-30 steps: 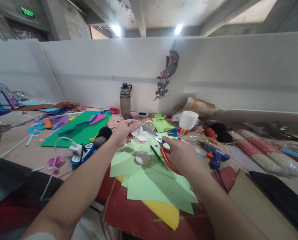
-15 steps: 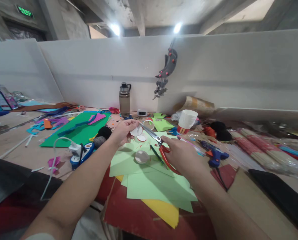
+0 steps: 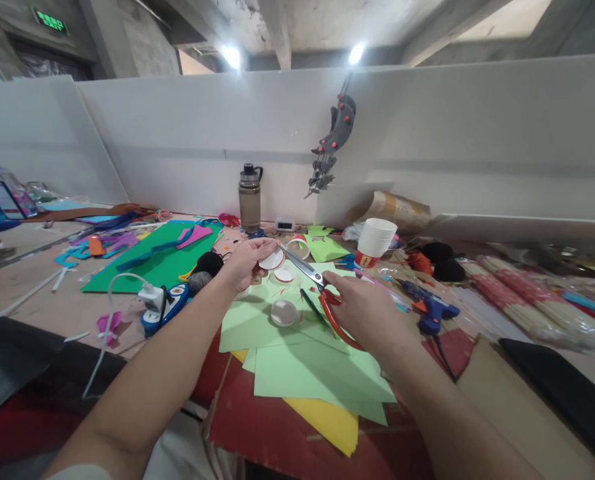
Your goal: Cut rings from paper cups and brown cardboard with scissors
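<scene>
My left hand [image 3: 250, 262] pinches a small white paper disc [image 3: 271, 260] with a red edge, perhaps a cup bottom. Red-handled scissors [image 3: 304, 268] are gripped in my right hand [image 3: 360, 307], their blades pointing up and left with the tips at the disc's edge. Below lie a second round white piece with a red rim [image 3: 284, 274] and a pale cup bottom [image 3: 284, 313], both on light green paper sheets [image 3: 297, 367]. A dark green pen-like stick [image 3: 313, 308] lies beside the scissors, near thin red scraps.
Behind stand a bottle [image 3: 250, 200], a small digital clock [image 3: 284, 225] and stacked paper cups [image 3: 376, 241]. A blue glue gun [image 3: 434, 313] and bundled sticks [image 3: 517, 293] lie to the right. Left are a power strip [image 3: 164, 310] and a green sheet [image 3: 127, 267].
Both hands stay almost in place. The disc in my left hand has tilted slightly against the scissor tips; the whole view has shifted a little.
</scene>
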Available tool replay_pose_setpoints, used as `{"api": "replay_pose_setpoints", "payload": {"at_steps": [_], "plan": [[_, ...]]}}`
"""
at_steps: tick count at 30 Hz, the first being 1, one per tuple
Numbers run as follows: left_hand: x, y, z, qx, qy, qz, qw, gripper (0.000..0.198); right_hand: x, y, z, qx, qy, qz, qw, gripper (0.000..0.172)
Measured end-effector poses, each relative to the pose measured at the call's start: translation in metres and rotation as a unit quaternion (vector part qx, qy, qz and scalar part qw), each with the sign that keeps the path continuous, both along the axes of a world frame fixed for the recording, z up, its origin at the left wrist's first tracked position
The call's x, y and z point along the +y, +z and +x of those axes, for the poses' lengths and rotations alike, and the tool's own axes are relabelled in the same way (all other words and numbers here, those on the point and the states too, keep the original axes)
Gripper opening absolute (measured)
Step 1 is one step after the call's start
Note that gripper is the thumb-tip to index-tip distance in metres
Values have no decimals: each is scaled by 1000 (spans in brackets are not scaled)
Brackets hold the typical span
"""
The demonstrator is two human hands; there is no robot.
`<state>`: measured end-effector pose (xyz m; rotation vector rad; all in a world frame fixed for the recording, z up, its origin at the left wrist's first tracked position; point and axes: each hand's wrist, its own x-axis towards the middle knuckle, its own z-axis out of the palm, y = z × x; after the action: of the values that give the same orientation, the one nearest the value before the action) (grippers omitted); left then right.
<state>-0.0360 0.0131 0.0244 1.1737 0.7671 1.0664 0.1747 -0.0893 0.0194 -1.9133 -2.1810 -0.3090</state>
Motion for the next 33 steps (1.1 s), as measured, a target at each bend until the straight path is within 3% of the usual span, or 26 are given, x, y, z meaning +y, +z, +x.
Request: {"api": "replay_pose_setpoints", "payload": {"at_steps": [13, 21, 29, 33], "plan": [[1, 0, -1, -12, -11, -24, 1000, 40, 2, 0, -1, 20, 2, -17, 1000, 36], [3, -5, -1, 3, 9, 12, 1000, 45, 6, -1, 3, 135, -19, -70, 988, 37], [4, -10, 1, 41, 29, 36, 998, 54, 19, -15, 15, 74, -137, -129, 979, 32], [3, -11, 6, 50, 52, 45, 996, 49, 24, -22, 16, 61, -135, -161, 976, 29]]}}
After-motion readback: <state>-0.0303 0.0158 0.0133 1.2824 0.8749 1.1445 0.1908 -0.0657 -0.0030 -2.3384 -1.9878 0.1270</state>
